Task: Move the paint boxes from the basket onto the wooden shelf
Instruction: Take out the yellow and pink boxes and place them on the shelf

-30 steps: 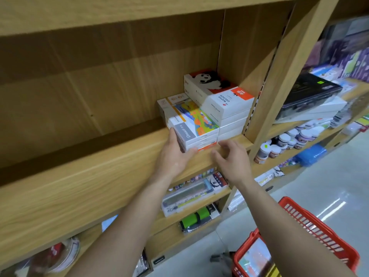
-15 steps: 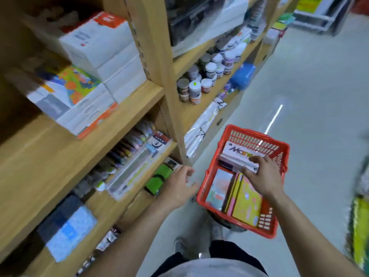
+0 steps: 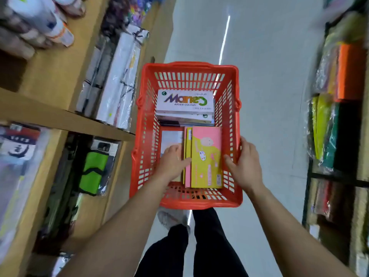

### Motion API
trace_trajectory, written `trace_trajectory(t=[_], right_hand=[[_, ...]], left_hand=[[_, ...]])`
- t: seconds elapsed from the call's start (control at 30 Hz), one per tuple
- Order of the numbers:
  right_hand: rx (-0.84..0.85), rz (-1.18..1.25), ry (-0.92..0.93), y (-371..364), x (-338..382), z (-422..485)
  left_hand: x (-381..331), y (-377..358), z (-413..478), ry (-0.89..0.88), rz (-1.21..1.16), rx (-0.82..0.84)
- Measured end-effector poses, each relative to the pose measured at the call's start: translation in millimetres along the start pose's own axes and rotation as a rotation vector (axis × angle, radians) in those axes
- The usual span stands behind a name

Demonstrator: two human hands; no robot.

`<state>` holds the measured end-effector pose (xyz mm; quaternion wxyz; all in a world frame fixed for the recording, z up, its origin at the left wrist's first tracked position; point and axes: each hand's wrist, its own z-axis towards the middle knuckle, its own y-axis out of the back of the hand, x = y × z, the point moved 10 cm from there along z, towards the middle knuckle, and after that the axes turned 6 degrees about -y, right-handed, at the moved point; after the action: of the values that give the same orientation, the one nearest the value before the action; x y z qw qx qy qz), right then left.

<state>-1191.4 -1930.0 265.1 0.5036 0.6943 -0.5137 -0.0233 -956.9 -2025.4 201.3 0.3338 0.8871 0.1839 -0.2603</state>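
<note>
Both hands are down in the red basket (image 3: 185,66), which sits on the floor beside the wooden shelf (image 3: 60,118). The left hand (image 3: 172,163) lies with loose, spread fingers against the left edge of the pink-and-yellow boxes (image 3: 205,156); the right hand (image 3: 244,166) curls open at their right edge, against the basket wall. Neither has clamped yet. A white stack (image 3: 185,104) lies farther back. The boxes look thin and slick, so a squeeze from two sides could fan them apart, or lift one and drop the rest
</note>
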Motion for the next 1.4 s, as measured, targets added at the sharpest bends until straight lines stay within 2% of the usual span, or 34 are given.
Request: trace_trajectory(t=[0.1, 0.2, 0.27, 0.53, 0.87, 1.07, 1.17, 1.27, 1.4], right_hand=[[0.018, 0.142, 0.011, -12, -9, 8], [0.012, 0.228, 0.022, -13, -12, 7], [-0.012, 0.239, 0.019, -12, -13, 6], [-0.028, 0.238, -0.007, -15, -14, 7], [-0.021, 0.246, 0.003, -15, -12, 10], [0.033, 0.183, -0.027, -11, -4, 7], [0.082, 0.094, -0.035, -3, 8, 5], [0.053, 0.011, -0.062, 15, 28, -12], [0.021, 0.107, 0.054, 33, 79, -46]], left_hand=[[13, -34, 35, 0.048, 0.010, 0.022], [40, -73, 59, 0.141, -0.109, 0.051], [26, -83, 50, 0.163, -0.167, 0.084], [28, -75, 54, 0.197, -0.193, 0.004], [5, -70, 52, 0.071, -0.358, 0.025], [-28, -29, 18, 0.008, -0.369, -0.040], [-47, 9, -12, -0.066, -0.414, -0.099], [-67, 58, -48, -0.144, -0.474, -0.197], [-82, 124, -94, -0.221, -0.610, -0.331]])
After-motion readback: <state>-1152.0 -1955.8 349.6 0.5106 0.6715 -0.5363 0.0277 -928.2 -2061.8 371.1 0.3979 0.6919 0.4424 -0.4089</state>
